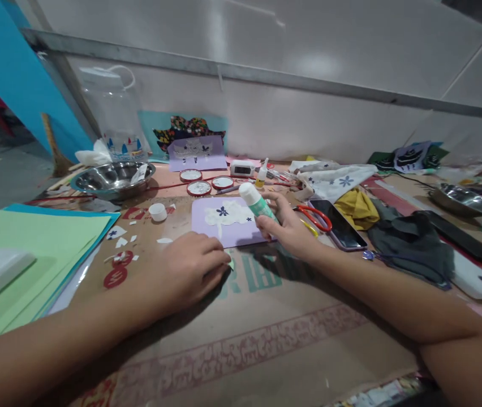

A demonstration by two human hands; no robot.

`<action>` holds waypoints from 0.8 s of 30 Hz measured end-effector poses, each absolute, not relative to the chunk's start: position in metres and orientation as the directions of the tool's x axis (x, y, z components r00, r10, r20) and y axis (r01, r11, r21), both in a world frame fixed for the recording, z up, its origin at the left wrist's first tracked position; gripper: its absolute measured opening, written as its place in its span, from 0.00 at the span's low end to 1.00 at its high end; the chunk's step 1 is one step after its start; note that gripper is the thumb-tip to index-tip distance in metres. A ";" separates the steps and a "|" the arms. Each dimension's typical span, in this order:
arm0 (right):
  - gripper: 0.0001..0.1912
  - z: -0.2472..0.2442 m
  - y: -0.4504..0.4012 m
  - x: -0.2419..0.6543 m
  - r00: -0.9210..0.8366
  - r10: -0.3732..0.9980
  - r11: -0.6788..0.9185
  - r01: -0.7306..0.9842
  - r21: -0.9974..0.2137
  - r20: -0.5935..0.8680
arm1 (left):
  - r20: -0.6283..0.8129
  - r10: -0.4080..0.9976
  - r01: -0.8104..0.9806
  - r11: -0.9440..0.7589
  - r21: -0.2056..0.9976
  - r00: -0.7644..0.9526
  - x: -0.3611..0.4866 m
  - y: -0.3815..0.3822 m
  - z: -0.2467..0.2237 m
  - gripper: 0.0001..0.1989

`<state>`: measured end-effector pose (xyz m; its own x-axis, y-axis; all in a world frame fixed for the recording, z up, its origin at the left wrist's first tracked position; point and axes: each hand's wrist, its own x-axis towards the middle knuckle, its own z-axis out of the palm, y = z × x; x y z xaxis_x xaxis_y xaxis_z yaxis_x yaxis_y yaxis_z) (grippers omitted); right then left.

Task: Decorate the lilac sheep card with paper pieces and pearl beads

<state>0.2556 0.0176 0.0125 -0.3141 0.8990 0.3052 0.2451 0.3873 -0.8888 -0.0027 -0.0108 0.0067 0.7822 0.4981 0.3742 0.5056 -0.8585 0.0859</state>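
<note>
I have my left hand point(198, 265) curled palm-down in front of the purple card point(197, 217). My right hand point(282, 225) is clasped by its right edge.

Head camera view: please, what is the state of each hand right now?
Left hand: curled beside a small pale-green scrap; whether it grips this cannot be told.
Right hand: closed, holding a green-and-white cylindrical glue stick.
</note>
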 end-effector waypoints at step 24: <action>0.23 0.006 0.003 0.259 -0.516 0.756 0.569 0.213 -0.794 0.403 | 0.242 0.883 0.385 -0.403 0.830 0.402 -0.006 -0.005 0.002 0.17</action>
